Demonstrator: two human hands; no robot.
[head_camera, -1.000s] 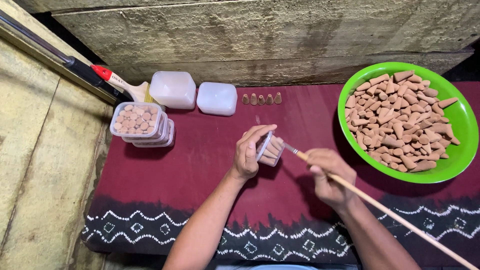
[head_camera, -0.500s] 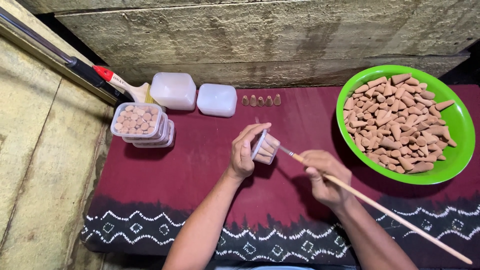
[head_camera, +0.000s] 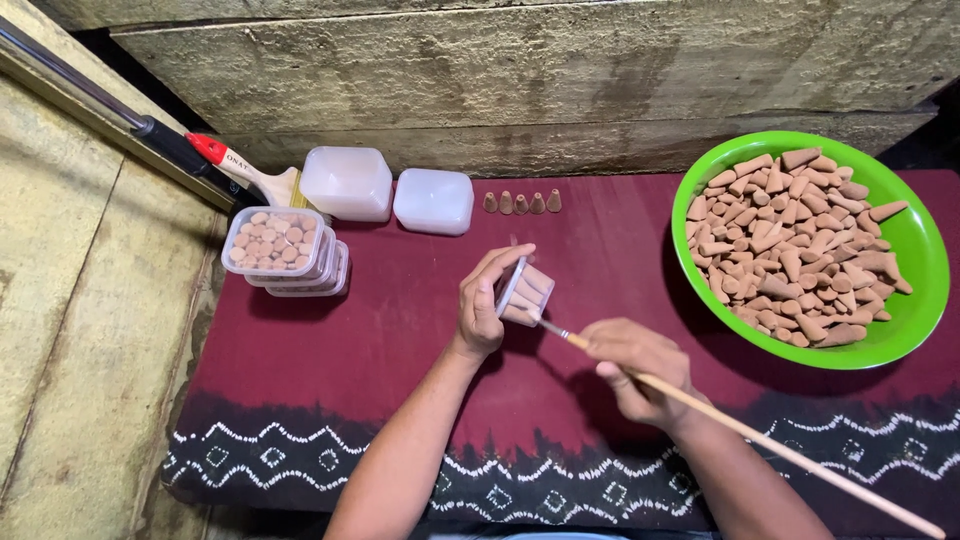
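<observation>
- the left hand (head_camera: 482, 305) holds a small clear plastic container (head_camera: 522, 291) above the dark red patterned cloth (head_camera: 400, 330); the fingers are closed around its sides, and it is tipped so the open mouth faces to the right.
- inside this container are brown cone-shaped incense pieces (head_camera: 531, 292), packed side by side.
- the right hand (head_camera: 635, 370) grips a long thin wooden stick (head_camera: 760, 445) with fingers closed on it; the thin tip of the stick is touching, or just at, the lower edge of the container.
- the round green plastic bowl (head_camera: 915, 240), full of loose brown cones, is to the right, well apart from both hands.
- at the left is a stack of clear filled containers (head_camera: 280, 245), and behind them two white plastic lids or boxes (head_camera: 385, 190) and a brush with a red handle (head_camera: 240, 170).
- five small cones (head_camera: 520, 202) stand upright in a row near the back edge of the cloth.
- what could go wrong, in my judgement: the container is tilted, so a strong push from the stick may make the cones slide out onto the cloth; the cones look brittle, and the sharp tip may chip one; if the left fingers relax, the container may fall.
</observation>
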